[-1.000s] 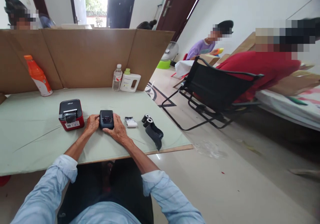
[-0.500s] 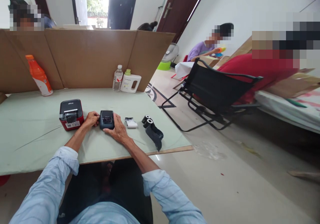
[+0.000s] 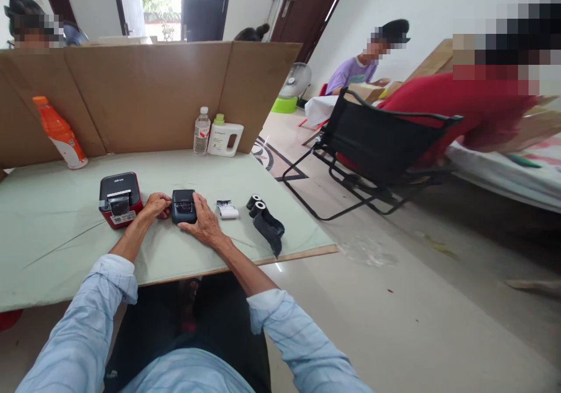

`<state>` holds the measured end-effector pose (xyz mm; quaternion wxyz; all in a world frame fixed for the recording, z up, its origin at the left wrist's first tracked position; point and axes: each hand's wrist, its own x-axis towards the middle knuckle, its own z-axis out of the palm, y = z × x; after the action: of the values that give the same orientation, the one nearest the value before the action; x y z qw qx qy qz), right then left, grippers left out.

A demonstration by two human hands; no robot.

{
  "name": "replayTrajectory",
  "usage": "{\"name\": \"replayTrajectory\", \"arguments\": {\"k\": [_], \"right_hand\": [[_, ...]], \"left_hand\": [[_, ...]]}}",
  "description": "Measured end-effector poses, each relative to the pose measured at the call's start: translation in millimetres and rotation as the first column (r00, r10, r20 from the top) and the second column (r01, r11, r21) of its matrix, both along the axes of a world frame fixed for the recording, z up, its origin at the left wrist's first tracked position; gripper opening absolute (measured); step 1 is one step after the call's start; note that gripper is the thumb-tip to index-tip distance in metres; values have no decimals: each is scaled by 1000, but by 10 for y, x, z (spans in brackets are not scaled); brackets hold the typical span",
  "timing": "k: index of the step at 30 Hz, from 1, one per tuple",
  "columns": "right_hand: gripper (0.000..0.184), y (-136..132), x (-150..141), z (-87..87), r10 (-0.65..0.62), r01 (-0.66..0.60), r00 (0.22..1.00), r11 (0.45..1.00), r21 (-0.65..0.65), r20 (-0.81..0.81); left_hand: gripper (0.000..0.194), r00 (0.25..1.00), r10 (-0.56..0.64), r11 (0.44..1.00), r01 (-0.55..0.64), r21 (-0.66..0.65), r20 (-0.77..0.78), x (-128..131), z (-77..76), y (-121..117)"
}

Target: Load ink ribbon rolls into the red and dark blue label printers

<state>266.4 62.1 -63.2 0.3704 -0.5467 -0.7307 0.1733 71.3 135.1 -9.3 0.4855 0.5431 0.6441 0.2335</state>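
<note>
A small black label printer (image 3: 183, 205) lies on the pale green tabletop (image 3: 79, 276). Wrapped around its right side and front corner is my right hand (image 3: 205, 222), steadying it. My left hand (image 3: 156, 205) is at the printer's left edge, its fingertips pinched together; whatever is between them is hidden. Left of that hand stands a larger black and red label printer (image 3: 120, 200) with dark film coming out of its front. To the right of the small printer lie a small white roll with a black-marked end (image 3: 228, 209) and black ribbon rolls (image 3: 258, 206) with a loose dark tail.
A cardboard screen (image 3: 153, 95) closes off the table's far side. Before it stand an orange bottle (image 3: 61, 133), a clear water bottle (image 3: 201, 131) and a white jug (image 3: 225, 138). On the right, a person in red sits in a black folding chair (image 3: 381, 142); another person in purple sits beyond.
The view has shifted slightly. Both my hands keep their places at the small printer. In the background, the person in purple has lowered a raised hand.
</note>
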Motion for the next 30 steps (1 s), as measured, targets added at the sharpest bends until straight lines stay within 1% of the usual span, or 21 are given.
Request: {"name": "replayTrajectory", "arguments": {"k": [4,8,11,13,15,17,19,24,30], "right_hand": [[114,-7,3,17,5,-5,1000,1000,-1,-6],[115,-17,5,38,13,-13,1000,1000,2,-8],[115,-20,4,50,13,-13,1000,1000,2,-13],[115,-23,4,56,13,-12,1000,1000,5,-21],[115,-27,4,63,16,-16,1000,1000,4,-27],[114,-32,7,70,22,-22,999,1000,4,-31],[114,-37,12,78,21,-21,999,1000,4,-35],[111,-44,28,100,29,-29,998,1000,-5,-54],[109,-31,30,110,30,-29,997,999,17,-71]], "left_hand": [[40,1000,8,1000,-8,24,-1,4,-10,21],[38,1000,16,997,-17,76,8,11,-34,35],[33,1000,12,991,-16,134,29,13,-49,20],[33,998,-5,979,-7,202,61,4,-53,-10],[45,994,-52,959,23,282,99,-17,-47,-48],[57,985,-124,934,75,349,120,-46,-32,-79],[62,973,-195,906,131,402,121,-74,-8,-93],[55,951,-302,839,232,492,67,-110,48,-56],[55,934,-357,792,303,531,-1,-142,54,-20]]}}
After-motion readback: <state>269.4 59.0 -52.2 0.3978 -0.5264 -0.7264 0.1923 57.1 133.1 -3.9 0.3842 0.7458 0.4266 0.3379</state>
